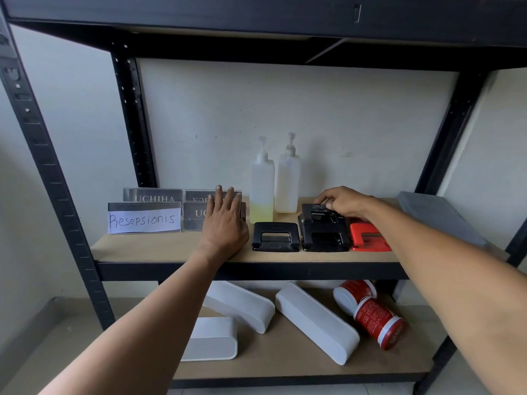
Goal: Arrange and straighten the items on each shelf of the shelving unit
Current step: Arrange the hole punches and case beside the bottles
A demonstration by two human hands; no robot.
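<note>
A: Straightening the middle shelf (176, 248), by the look of it. The left hand (225, 223) lies flat, fingers straight and spread, against the front name plate (196, 219), likely to square it with the "Resepsionis" sign (144, 219) beside it.

B: And the right hand (343, 201)?

A: Its grip is curled over the back of the large black hole punch (323, 230), pinching the top, probably to nudge it into line between the small black punch (275, 237) and the red punch (368, 233).

B: The two pump bottles (273, 183)?

A: Upright, side by side at the back, behind the punches.

B: The lower shelf (285, 354)?

A: Untidy: white cases (316, 322) lie askew and two red canisters (370, 312) are tipped over, so I judge that shelf still needs doing.
</note>
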